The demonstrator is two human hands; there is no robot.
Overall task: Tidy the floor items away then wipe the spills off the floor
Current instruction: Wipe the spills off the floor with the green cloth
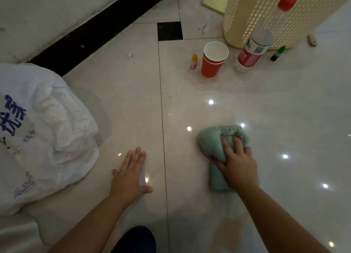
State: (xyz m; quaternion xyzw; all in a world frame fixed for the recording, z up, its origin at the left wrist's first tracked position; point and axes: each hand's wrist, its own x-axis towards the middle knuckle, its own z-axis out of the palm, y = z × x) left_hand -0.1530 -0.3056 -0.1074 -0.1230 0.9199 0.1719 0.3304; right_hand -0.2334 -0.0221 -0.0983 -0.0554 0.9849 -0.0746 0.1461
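**While One Hand Is Bracing, the Other Is Pressing the Cloth**

While the left hand (131, 175) is lying flat on the floor (190, 104), fingers straight and together, the right hand (237, 163) is clamping the green cloth (212, 148) down, fingers curling into its folds. The cloth is lying right of the tile seam (162, 110), its long axis pointing away toward the red cups (211, 64). Nearer the person, what may be a faint smear (228, 232) is showing.

One view: we look from the head, forward and steeply down onto the glossy beige tiled floor (123, 101), close in, white wall (47, 15) at upper left.
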